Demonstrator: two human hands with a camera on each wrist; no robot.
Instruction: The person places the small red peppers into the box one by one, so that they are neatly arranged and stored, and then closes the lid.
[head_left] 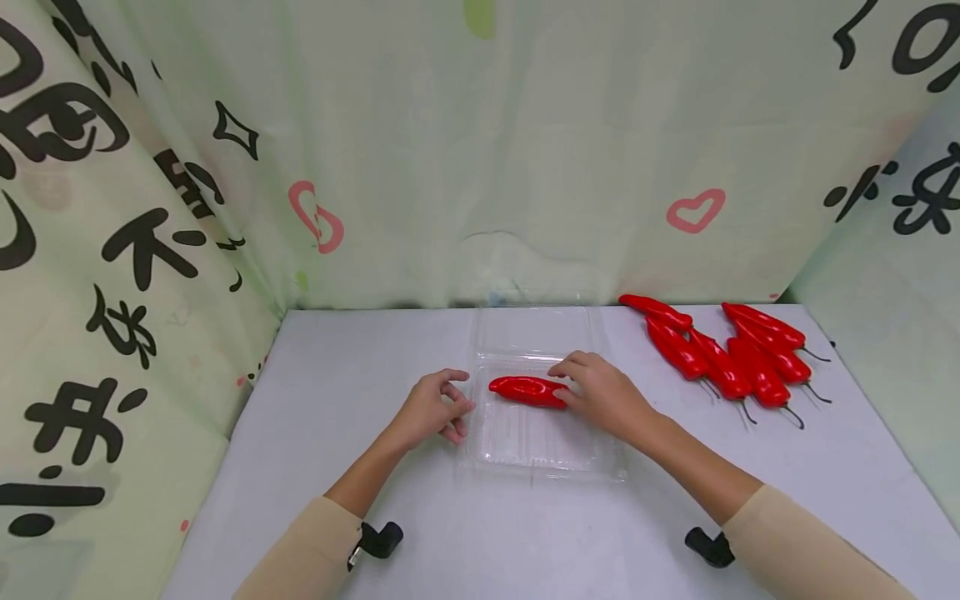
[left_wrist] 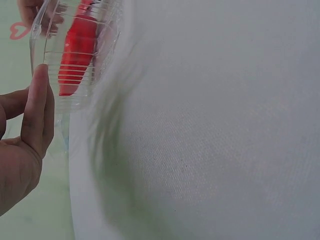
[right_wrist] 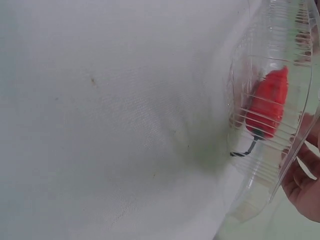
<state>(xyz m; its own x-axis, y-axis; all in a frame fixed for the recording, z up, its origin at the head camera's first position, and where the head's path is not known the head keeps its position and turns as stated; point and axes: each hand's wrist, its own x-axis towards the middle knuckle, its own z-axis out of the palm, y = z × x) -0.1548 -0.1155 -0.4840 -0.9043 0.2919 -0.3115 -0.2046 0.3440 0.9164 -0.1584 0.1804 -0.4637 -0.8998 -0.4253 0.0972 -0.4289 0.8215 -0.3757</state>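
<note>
Inside the clear plastic tray (head_left: 525,442), one red pepper (head_left: 525,391).

Chili pepper (head_left: 525,391) — glossy, smooth. Clamshell container (head_left: 525,450) — shiny, ribbed plastic. Tabletop (head_left: 540,542): matt, finely textured. Curtain (head_left: 525,167): matt cloth.

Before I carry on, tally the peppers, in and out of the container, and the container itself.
Red pepper in the clear container: 1
Loose red peppers on the table: 6
Clear container: 1
Total: 8 (7 peppers and 1 container)
</note>
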